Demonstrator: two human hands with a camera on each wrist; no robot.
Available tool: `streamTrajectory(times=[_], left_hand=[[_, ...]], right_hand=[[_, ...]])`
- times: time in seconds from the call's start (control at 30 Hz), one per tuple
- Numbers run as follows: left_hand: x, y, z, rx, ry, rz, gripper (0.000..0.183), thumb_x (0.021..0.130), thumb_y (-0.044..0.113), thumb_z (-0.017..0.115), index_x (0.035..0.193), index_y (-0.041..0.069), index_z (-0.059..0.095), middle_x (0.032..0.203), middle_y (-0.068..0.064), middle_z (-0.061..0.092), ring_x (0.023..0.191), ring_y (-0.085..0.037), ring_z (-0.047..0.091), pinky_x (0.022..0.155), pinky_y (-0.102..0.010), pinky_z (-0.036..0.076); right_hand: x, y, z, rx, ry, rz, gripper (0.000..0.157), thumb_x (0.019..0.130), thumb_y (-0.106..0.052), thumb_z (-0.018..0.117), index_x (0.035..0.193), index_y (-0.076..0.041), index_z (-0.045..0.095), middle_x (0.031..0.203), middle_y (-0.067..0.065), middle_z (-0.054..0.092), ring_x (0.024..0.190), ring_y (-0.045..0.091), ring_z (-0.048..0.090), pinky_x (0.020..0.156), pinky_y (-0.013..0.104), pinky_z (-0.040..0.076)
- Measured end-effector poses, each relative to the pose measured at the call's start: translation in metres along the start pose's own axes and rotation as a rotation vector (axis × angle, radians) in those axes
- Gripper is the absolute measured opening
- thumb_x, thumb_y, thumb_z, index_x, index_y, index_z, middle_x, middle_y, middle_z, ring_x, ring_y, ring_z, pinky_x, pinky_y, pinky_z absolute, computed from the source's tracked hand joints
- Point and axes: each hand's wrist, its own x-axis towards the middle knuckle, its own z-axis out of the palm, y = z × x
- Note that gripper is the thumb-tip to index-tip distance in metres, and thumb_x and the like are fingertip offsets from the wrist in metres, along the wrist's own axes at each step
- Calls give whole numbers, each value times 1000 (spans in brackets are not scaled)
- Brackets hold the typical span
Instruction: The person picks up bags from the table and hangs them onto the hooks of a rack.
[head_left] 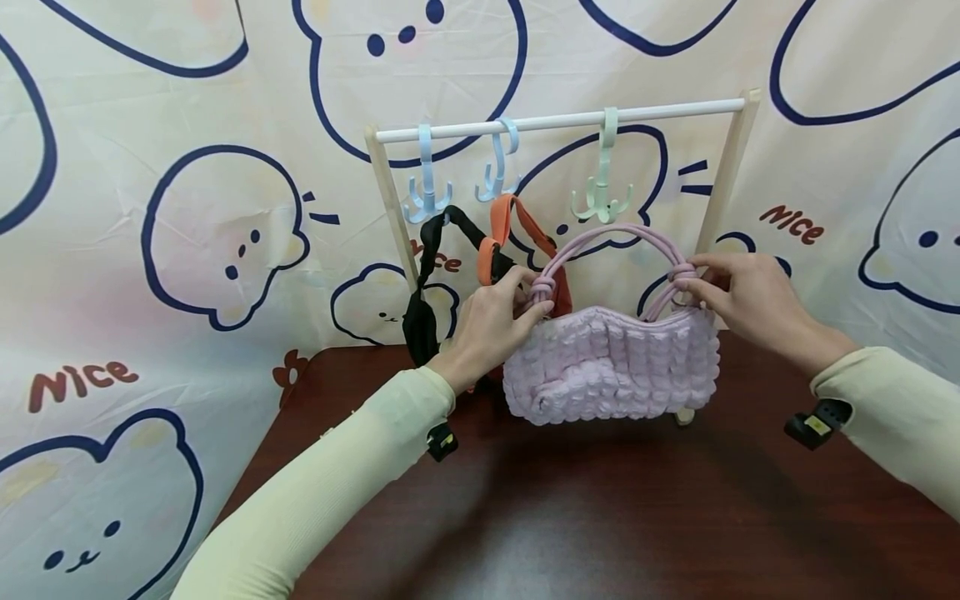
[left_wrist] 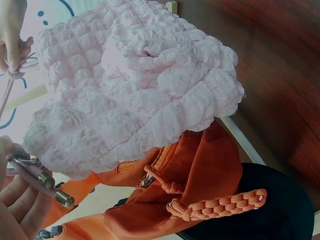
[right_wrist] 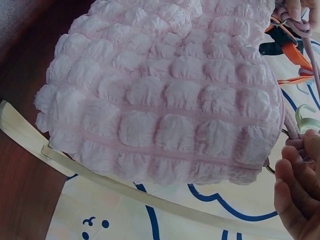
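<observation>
A puffy pale pink handbag hangs in front of the rack, held up by its rope handles. My left hand pinches the knotted left base of the handles, where metal-tipped cord ends show in the left wrist view. At the other end, my right hand pinches the right knot between thumb and fingers. A pale green hook on the rail is just above the handle's arch. Behind the handbag, an orange bag with a braided pull is partly hidden.
The rack's white rail stands on wooden legs at the back of the dark brown table. Two light blue hooks hang further left. A black strap hangs from the leftmost one. A patterned cloth covers the wall behind.
</observation>
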Motion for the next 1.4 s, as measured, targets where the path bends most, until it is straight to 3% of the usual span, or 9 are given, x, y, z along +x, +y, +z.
streamTrajectory(times=[0.13,0.43,0.97,1.4], left_hand=[[1,1,-1,2,7,8,31,96,34,71,119,16,61,91,0,71,71,-11,64,67,-30,53],[8,1,-3,30,46,45,33,97,35,69,120,13,61,85,-1,70,64,-12,59,58,-28,45],[14,4,-5,31,78,34,34,96,35,70,122,14,62,93,-1,73,71,-14,64,65,-33,51],[17,7,-5,39,100,20,32,96,35,70,119,15,62,87,-2,70,67,-14,61,62,-34,49]], right_hand=[[1,0,0,0,19,-2,23,91,-16,76,110,-2,75,73,10,73,56,-5,50,49,20,40],[2,-2,-1,6,32,-3,24,91,-17,76,111,-3,75,74,10,73,56,-5,50,49,16,40],[4,-5,-3,25,65,-11,22,92,-15,74,111,-3,75,75,12,73,55,0,51,48,18,41],[5,-6,-3,12,88,-3,23,92,-14,75,111,-2,75,73,12,72,56,1,51,49,18,40]])
